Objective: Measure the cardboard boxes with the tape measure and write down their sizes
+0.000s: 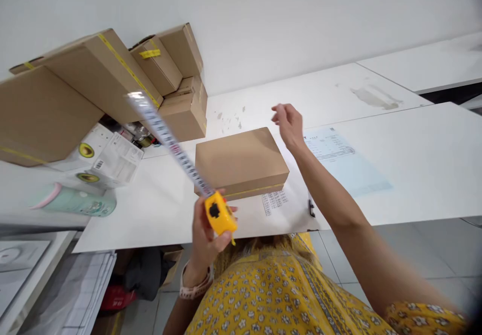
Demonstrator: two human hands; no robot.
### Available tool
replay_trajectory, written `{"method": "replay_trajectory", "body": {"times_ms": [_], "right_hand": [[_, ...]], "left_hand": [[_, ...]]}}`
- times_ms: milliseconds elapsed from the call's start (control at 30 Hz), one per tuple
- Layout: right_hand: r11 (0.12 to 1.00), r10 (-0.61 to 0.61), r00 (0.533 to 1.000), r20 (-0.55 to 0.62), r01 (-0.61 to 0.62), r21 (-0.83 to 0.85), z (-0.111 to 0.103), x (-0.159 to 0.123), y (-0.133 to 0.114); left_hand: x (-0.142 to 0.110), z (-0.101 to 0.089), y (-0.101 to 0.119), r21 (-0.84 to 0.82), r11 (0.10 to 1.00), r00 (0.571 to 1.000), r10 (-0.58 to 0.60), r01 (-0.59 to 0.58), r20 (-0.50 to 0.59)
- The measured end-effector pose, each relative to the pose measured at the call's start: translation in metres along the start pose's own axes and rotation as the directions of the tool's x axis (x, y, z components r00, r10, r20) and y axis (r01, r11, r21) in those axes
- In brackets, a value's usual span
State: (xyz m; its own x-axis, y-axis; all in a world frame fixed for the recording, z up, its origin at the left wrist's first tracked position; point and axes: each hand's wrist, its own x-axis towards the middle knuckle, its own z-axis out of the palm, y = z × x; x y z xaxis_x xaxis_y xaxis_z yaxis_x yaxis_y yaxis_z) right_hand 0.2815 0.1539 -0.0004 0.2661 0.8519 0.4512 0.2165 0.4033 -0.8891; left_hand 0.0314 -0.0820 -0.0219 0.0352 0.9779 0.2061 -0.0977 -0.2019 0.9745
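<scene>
while your left hand [205,237] hovers by the near side of the box, its fingers are clamped on the yellow tape measure [220,212]. the metal blade [169,144] runs out from it, away from you and to your left, passing over the box's left end rather than lining up with its long axis.

just beyond those fingers, the closed cardboard box [241,161] lies flat on the white surface [161,214], long axis roughly left to right, right end a little farther away. a printed sheet [274,202] shows from beneath its near right corner.

your right hand [289,126] is raised near the far right corner, fingers curled with nothing seen in them; you cannot tell whether their tips touch. the left hand is nearer the long front side, the right nearer that far corner. farther off, stacked cartons [183,116] stand against the wall [263,33].
</scene>
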Motion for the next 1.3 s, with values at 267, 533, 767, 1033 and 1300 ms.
{"method": "replay_trajectory", "body": {"times_ms": [267,533,767,1033,1300], "right_hand": [[0.952,0.026,0.912,0.410,0.103,-0.288,-0.079,-0.114,0.020],[0.930,-0.052,0.952,0.302,0.156,-0.331,-0.067,-0.077,-0.021],[0.913,-0.153,0.976,0.153,0.199,-0.357,-0.031,-0.021,-0.024],[0.917,-0.152,0.928,0.340,0.261,-0.303,-0.012,0.007,-0.023],[0.810,-0.297,0.881,0.368,0.437,-0.392,-0.007,0.005,-0.027]], "left_hand": [[-0.007,-0.060,-0.030,-0.020,0.984,0.946,-0.175,0.176,-0.271],[0.045,-0.074,0.007,-0.075,0.994,0.984,-0.096,0.085,-0.150],[0.047,-0.043,0.029,-0.130,0.991,1.000,0.022,-0.020,0.013],[0.020,0.023,-0.015,-0.232,0.908,0.882,-0.234,0.348,0.408],[0.014,0.031,-0.022,-0.232,0.856,0.831,-0.326,0.461,0.451]]}}
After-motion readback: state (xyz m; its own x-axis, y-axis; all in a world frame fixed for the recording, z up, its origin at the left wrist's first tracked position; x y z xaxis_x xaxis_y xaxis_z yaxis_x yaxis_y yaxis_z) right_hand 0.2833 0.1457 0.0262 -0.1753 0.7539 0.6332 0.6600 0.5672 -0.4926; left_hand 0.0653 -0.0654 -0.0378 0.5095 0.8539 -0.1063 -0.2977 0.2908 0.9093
